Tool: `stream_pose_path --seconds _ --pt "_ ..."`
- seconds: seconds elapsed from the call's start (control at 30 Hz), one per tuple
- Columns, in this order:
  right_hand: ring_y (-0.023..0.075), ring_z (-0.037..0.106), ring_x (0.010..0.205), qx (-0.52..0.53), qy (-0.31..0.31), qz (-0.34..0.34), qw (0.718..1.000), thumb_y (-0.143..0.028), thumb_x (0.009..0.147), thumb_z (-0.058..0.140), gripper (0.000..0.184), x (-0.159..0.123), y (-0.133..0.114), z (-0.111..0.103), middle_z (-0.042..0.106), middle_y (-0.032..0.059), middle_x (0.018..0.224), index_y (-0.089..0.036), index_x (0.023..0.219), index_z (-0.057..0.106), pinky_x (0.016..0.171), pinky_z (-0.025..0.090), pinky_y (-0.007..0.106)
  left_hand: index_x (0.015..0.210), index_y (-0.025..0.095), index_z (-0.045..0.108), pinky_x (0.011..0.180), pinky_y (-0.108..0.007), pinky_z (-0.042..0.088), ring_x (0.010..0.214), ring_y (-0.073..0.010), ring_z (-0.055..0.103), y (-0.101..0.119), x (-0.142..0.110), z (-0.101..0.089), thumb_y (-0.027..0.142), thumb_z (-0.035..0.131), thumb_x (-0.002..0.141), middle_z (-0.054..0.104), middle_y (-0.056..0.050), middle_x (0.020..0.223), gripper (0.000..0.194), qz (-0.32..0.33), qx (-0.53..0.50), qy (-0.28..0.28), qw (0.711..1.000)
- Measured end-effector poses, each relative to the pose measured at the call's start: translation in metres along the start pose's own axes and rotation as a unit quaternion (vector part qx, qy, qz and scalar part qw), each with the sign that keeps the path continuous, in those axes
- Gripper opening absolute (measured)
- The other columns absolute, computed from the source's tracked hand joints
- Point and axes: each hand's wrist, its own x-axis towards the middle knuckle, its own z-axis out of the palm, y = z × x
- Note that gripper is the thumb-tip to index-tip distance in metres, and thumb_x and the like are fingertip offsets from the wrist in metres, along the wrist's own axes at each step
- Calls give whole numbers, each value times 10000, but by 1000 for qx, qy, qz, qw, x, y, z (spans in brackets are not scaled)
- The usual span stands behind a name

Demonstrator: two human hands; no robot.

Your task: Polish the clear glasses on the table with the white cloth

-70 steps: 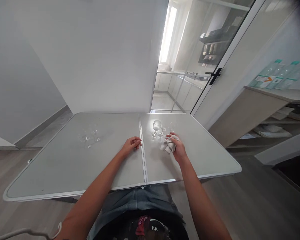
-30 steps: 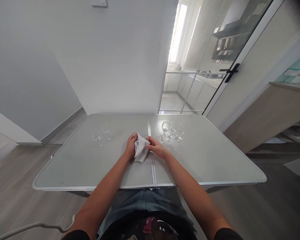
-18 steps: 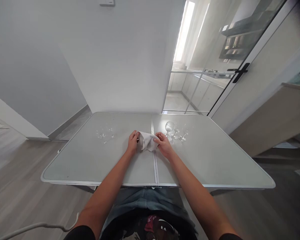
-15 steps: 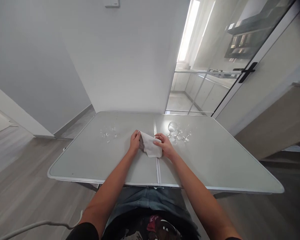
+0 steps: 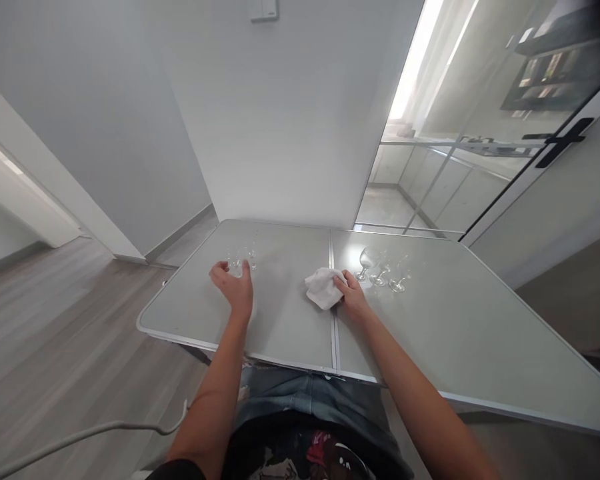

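A white cloth [image 5: 324, 288] hangs from my right hand [image 5: 354, 298], whose fingers pinch its right side above the table's centre seam. My left hand [image 5: 233, 285] is over the left half, thumb and fingers apart around the near side of a group of small clear glasses [image 5: 251, 259]. Those glasses are faint and partly hidden by my fingers; I cannot tell whether I touch one. Just beyond my right hand stand several clear stemmed glasses, the leftmost a round-bowled wine glass [image 5: 366, 261].
The pale folding table [image 5: 285, 327] has a metal rim and a seam across its middle. A wall [image 5: 290, 133] rises at its far edge. To the right is a glass door with a black handle [image 5: 563, 141]. A grey cable [image 5: 105, 427] runs at lower left.
My left hand has let go of the cloth and moved left to the small glasses. The right hand keeps the cloth, which now hangs bunched. The view has turned a little left.
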Motion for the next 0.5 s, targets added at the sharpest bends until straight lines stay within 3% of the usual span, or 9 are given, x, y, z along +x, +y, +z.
stream_pose_path --seconds 0.1,0.17,0.27,0.37,0.5 --pt "140 437 591 -6 1 -2 1000 -564 756 754 395 1 2 -1 514 -20 692 -236 803 539 510 336 259 1225 175 433 995 -459 421 1108 -275 541 -23 16 -1 496 802 711 518 -142 1215 710 -47 11 -64 997" --pt "140 437 592 -5 1 -1 1000 -562 757 754 397 1 3 -3 510 -18 696 -236 803 532 504 331 256 1274 185 408 988 -454 437 1142 -288 564 -35 21 3 515 817 691 541 -156 1246 785 -68 -7 -110 992" --pt "137 438 594 0 10 2 1000 -558 755 757 405 1 3 -5 497 -25 696 -234 799 518 508 331 250 1269 210 417 963 -437 460 1117 -284 610 -47 24 10 511 799 717 619 -144 1184 736 -88 -36 -143 985" --pt "132 440 600 14 19 1 1000 -540 764 755 395 0 2 -4 493 -31 699 -234 801 509 519 340 242 1217 227 453 899 -394 491 969 -241 666 -52 28 11 483 759 769 684 -98 1047 600 -96 -79 -162 979" --pt "137 471 626 13 31 -1 999 -540 779 737 361 0 -1 -3 523 -26 728 -242 850 545 530 369 238 1233 238 492 890 -356 489 857 -197 655 -40 27 3 468 743 791 702 -63 990 557 -48 -94 -151 983"
